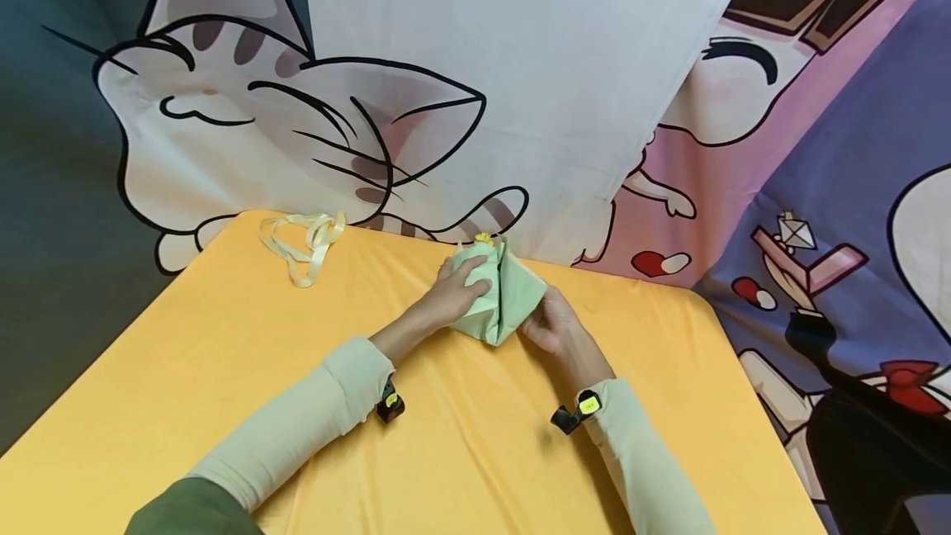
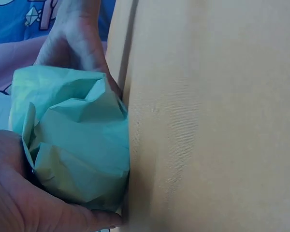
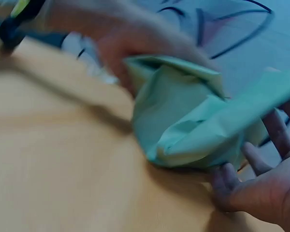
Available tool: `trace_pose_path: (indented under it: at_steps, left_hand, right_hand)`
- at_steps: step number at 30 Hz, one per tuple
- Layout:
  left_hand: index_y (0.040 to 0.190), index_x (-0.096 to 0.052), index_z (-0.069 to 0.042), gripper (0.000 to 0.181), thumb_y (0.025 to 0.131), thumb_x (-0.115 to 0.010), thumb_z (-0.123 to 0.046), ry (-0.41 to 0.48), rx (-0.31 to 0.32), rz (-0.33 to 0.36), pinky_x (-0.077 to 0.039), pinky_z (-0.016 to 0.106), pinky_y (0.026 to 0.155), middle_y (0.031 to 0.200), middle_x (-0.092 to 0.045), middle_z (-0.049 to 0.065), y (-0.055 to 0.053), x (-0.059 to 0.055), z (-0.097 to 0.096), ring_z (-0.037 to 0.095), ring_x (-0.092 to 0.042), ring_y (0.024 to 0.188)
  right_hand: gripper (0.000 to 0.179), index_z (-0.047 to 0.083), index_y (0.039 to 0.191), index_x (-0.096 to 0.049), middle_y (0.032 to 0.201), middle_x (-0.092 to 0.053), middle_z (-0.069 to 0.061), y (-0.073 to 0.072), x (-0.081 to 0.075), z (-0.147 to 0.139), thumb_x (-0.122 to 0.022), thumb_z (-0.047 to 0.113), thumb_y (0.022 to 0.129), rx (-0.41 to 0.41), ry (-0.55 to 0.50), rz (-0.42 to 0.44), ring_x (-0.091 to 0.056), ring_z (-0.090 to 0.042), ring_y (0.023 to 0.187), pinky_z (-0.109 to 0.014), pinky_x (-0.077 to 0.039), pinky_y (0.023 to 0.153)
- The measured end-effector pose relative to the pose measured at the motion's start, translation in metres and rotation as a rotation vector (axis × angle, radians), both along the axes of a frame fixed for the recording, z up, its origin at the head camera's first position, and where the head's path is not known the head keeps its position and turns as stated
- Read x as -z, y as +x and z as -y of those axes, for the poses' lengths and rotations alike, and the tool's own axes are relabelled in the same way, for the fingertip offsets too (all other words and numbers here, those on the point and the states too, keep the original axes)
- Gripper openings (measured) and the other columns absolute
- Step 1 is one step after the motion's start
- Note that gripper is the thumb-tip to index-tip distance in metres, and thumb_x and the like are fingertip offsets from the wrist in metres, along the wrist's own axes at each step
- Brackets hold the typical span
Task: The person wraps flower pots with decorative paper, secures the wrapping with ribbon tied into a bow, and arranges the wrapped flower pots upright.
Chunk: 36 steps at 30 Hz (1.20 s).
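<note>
A sheet of pale green wrapping paper [image 1: 522, 294], folded into a creased bundle, stands on the yellow cloth. Small yellow petals, seemingly of a flower [image 1: 484, 237], poke out at its top. My left hand [image 1: 455, 294] holds the bundle's left side, fingers spread over the paper; in the left wrist view its thumb runs along the bundle's lower edge. On the other side, my right hand [image 1: 553, 322] holds a loose flap of the paper. The right wrist view shows bent right fingers [image 3: 279, 133] against that flap, partly hidden by it. Whatever lies inside the bundle is mostly covered.
A loose pale yellow ribbon [image 1: 315, 239] lies in loops at the table's back left. The yellow tablecloth [image 1: 446, 436] has soft folds. Behind the table's far edge hangs a printed cartoon curtain [image 1: 550, 89], close to the bundle.
</note>
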State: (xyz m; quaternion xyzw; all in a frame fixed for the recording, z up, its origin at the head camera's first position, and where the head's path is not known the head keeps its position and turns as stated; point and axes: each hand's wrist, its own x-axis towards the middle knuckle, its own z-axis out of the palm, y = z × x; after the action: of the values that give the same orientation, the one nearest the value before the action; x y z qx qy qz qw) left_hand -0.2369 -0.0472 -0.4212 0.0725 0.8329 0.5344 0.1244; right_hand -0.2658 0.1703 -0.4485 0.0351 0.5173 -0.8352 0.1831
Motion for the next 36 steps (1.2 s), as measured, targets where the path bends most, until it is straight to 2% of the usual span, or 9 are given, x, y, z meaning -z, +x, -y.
trace_pose_path:
  at_steps: [4, 7, 12, 16, 23, 25, 28, 31, 36]
  left_hand:
    - [0.179, -0.032, -0.037, 0.065, 0.117, -0.052, -0.048, -0.026, -0.007, -0.008, -0.018, 0.077, 0.137, 0.190, 0.014, 0.018, 0.000, 0.000, -0.001, 0.041, 0.012, 0.178]
    - [0.179, -0.032, -0.037, 0.066, 0.117, -0.051, -0.048, -0.063, -0.022, -0.019, -0.019, 0.077, 0.137, 0.190, 0.011, 0.019, -0.001, 0.001, -0.003, 0.041, 0.009, 0.178]
    - [0.179, -0.030, -0.036, 0.068, 0.114, -0.048, -0.048, -0.058, -0.011, -0.037, -0.016, 0.082, 0.134, 0.190, 0.011, 0.023, -0.006, 0.005, -0.004, 0.048, 0.008, 0.177]
    - [0.181, -0.024, -0.034, 0.069, 0.115, -0.043, -0.039, -0.026, 0.014, -0.001, -0.009, 0.078, 0.137, 0.189, 0.017, 0.021, -0.003, 0.001, -0.003, 0.045, 0.014, 0.176]
    - [0.181, 0.014, -0.027, 0.090, 0.113, -0.016, -0.078, 0.132, 0.033, 0.206, 0.009, 0.077, 0.137, 0.187, 0.032, 0.008, -0.007, -0.004, 0.002, 0.042, 0.026, 0.174]
    - [0.178, 0.022, -0.030, 0.099, 0.109, -0.021, -0.085, 0.169, 0.031, 0.216, 0.008, 0.078, 0.137, 0.188, 0.029, 0.006, -0.007, -0.007, 0.004, 0.042, 0.023, 0.175]
    - [0.180, 0.017, -0.036, 0.104, 0.110, -0.052, -0.072, 0.236, -0.017, 0.179, -0.010, 0.073, 0.140, 0.192, 0.009, 0.012, -0.012, -0.010, 0.005, 0.044, -0.004, 0.177]
    - [0.183, 0.005, -0.029, 0.117, 0.102, -0.077, -0.053, 0.228, -0.147, 0.120, -0.041, 0.062, 0.132, 0.187, -0.022, 0.022, -0.018, -0.014, 0.005, 0.045, -0.042, 0.164]
    - [0.177, -0.026, -0.014, 0.111, 0.096, -0.080, -0.066, -0.016, -0.276, 0.022, -0.052, 0.057, 0.119, 0.170, -0.049, 0.026, -0.030, -0.019, 0.001, 0.045, -0.059, 0.144]
  right_hand:
    - [0.028, 0.027, 0.144, -0.066, 0.150, -0.064, 0.007, 0.003, 0.002, 0.011, -0.053, 0.027, 0.120, -0.005, 0.265, -0.186, -0.057, -0.016, 0.140, -0.034, -0.048, 0.119]
    - [0.059, 0.032, 0.179, -0.026, 0.186, -0.024, 0.002, 0.005, 0.003, 0.019, -0.042, 0.043, 0.123, -0.120, 0.433, -0.335, -0.023, -0.027, 0.172, -0.054, -0.025, 0.139]
    - [0.073, 0.036, 0.179, 0.018, 0.190, 0.022, 0.002, -0.006, 0.017, 0.023, -0.021, 0.059, 0.122, -0.304, 0.548, -0.535, 0.020, -0.036, 0.176, -0.075, 0.004, 0.138]
    - [0.077, 0.041, 0.178, 0.019, 0.188, 0.026, 0.006, -0.028, 0.042, 0.023, -0.027, 0.062, 0.120, -0.307, 0.579, -0.601, 0.026, -0.029, 0.175, -0.072, 0.011, 0.138]
    - [0.084, 0.022, 0.181, 0.014, 0.190, 0.019, -0.009, 0.005, 0.006, 0.038, -0.039, 0.048, 0.122, -0.268, 0.795, -0.639, 0.017, -0.035, 0.177, -0.071, 0.003, 0.141]
    - [0.089, 0.021, 0.181, 0.014, 0.190, 0.019, -0.009, 0.007, 0.006, 0.038, -0.045, 0.047, 0.121, -0.267, 0.848, -0.655, 0.016, -0.035, 0.177, -0.072, 0.000, 0.140]
    - [0.093, 0.025, 0.182, 0.012, 0.191, 0.017, -0.005, 0.008, 0.004, 0.039, -0.053, 0.047, 0.119, -0.261, 0.874, -0.658, 0.015, -0.033, 0.178, -0.074, -0.003, 0.140]
    - [0.096, 0.027, 0.182, 0.010, 0.191, 0.014, -0.001, 0.010, 0.002, 0.041, -0.058, 0.048, 0.117, -0.249, 0.858, -0.649, 0.012, -0.031, 0.178, -0.073, -0.005, 0.140]
    - [0.102, 0.024, 0.182, 0.012, 0.192, 0.011, -0.003, 0.012, 0.000, 0.045, -0.063, 0.047, 0.115, -0.237, 0.822, -0.633, 0.004, -0.031, 0.179, -0.067, -0.009, 0.142]
